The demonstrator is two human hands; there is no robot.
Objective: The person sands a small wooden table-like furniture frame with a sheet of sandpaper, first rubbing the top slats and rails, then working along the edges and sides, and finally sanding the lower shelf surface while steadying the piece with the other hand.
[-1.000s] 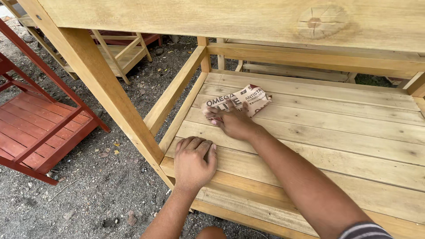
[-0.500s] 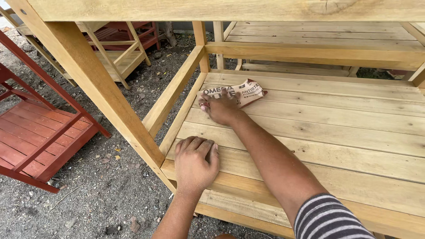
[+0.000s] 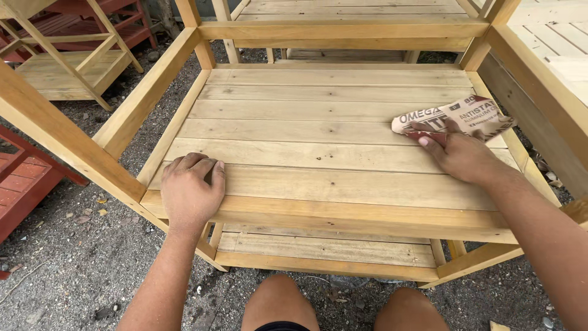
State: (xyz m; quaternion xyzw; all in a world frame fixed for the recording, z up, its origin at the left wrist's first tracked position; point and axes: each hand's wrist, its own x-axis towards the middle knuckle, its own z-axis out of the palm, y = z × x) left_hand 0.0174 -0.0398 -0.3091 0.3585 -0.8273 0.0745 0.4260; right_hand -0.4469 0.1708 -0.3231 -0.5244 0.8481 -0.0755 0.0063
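A pale wooden slatted shelf [image 3: 318, 104] of an unfinished wooden frame lies in front of me. My left hand [image 3: 191, 190] rests flat on the shelf's front left corner, fingers together, holding nothing. My right hand [image 3: 459, 156] presses a crumpled sheet of sandpaper [image 3: 456, 116] against the slats near the shelf's right edge. The sandpaper's printed tan back faces up. My fingers cover its near edge.
A lower shelf [image 3: 324, 248] shows under the front rail. Slanted wooden posts [image 3: 58, 144] frame the left side. Red wooden furniture [image 3: 18, 184] stands left, another pale frame [image 3: 67, 67] at back left. Gravel ground [image 3: 73, 270] surrounds. My knees [image 3: 343, 306] are below.
My right hand has slid the sandpaper from the shelf's back left across to its right side. The left hand stays on the front corner. The view has shifted.
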